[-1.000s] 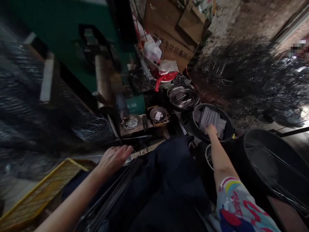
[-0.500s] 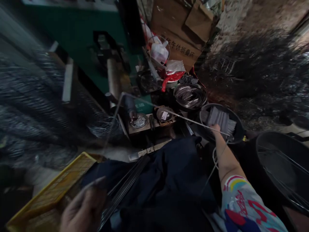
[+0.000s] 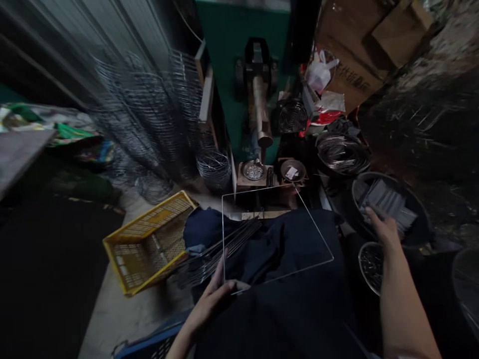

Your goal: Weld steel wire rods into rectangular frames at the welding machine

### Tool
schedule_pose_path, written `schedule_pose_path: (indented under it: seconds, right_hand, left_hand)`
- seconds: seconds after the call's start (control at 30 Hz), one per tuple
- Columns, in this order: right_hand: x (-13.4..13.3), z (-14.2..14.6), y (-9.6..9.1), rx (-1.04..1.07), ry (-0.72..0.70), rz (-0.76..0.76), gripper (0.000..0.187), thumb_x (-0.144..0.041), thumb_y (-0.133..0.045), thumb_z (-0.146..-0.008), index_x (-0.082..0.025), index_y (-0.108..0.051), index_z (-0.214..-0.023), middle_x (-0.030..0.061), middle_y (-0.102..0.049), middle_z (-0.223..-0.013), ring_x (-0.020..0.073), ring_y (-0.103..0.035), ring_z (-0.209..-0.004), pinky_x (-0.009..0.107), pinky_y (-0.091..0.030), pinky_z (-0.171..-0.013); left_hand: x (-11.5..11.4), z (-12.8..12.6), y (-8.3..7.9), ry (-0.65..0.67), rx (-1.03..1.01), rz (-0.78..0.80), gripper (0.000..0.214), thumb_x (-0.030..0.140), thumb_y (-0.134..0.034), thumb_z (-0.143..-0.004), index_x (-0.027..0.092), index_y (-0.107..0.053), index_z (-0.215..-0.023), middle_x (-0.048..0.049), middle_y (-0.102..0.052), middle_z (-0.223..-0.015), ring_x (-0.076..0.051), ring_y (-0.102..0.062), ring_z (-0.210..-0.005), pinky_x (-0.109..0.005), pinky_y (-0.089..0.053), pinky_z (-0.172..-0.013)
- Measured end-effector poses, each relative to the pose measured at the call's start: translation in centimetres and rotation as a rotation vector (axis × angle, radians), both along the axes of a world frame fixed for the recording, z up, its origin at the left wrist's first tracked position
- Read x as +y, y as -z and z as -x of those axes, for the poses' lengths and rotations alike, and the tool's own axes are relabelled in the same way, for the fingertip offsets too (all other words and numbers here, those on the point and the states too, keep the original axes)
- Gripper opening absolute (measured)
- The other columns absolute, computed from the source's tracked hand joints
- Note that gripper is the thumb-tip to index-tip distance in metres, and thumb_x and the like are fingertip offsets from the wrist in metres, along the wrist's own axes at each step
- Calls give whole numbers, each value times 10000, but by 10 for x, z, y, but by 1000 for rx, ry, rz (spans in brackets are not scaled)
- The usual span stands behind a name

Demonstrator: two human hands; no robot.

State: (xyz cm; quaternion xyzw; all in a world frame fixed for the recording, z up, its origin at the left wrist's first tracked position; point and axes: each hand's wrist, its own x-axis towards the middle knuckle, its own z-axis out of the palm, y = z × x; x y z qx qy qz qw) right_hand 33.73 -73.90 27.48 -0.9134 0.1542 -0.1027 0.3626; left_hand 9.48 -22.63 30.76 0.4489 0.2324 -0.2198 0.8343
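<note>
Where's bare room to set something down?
Bare floor shows between yellow crate and blue crate. Crowded: the dark cloth, where the left hand holds a wire frame near wires, and the right, where the right hand reaches into a tub of strips.

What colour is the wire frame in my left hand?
The wire frame in your left hand is pale silvery grey, best seen in the head view.

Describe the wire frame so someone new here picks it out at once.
Find the dark cloth in the middle, right of the yellow crate. Over it, the left hand holds the wire frame around its near-left corner. It is one large, open four-sided outline, while the thin wires beside it lie bunched together.
</note>
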Motion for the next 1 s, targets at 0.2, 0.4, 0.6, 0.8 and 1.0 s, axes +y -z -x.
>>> schedule_pose_path:
  seconds: [0.2, 0.4, 0.6, 0.8, 1.0]
  right_hand:
    - [36, 37, -57, 153, -193, 106, 791, -647, -668, -710, -171, -584, -1337, 126, -656, -1242, 346, -591, -1177, 482, -441, -1048]
    - [92, 60, -116, 58, -546, 79, 763, -575, -680, -766, -257, -479, -1430, 58, -542, -1403, 327, -466, -1321, 508, -342, -1139]
    - [182, 86, -119, 45, -1113, 122, 726, -445, -673, -845, -262, -384, -1485, 62, -426, -1499, 282, -411, -1369, 461, -367, -1138]
    - [223, 94, -89, 69, -1274, 169, 771, -431, -672, -846, -266, -323, -1513, 81, -406, -1509, 284, -360, -1399, 470, -366, -1124]
    - [240, 94, -77, 122, -1276, 181, 727, -433, -657, -852, -236, -370, -1491, 101, -443, -1483, 272, -402, -1375, 460, -363, -1113]
  left_hand:
    - [20, 29, -1, -205, 67, -26, 1050, 327, -725, -793, 354, 12, -1541, -55, -727, -781, -210, -681, -627, -222, -453, -506]
    - [9, 22, -6, -240, -16, -52, 1064, 305, -737, -781, 345, 5, -1543, -80, -737, -802, -231, -697, -659, -253, -497, -531]
    - [-1, 5, -9, -162, -67, -14, 952, 303, -676, -840, 318, -45, -1552, -88, -733, -819, -211, -689, -667, -259, -504, -573]
    - [-1, 6, -4, -107, -107, 12, 1017, 306, -656, -857, 312, 104, -1533, -97, -733, -831, -207, -682, -644, -263, -490, -571]
    - [-4, -1, -4, -71, -150, 32, 1019, 296, -646, -863, 340, 131, -1521, -85, -742, -825, -218, -691, -668, -270, -493, -586]
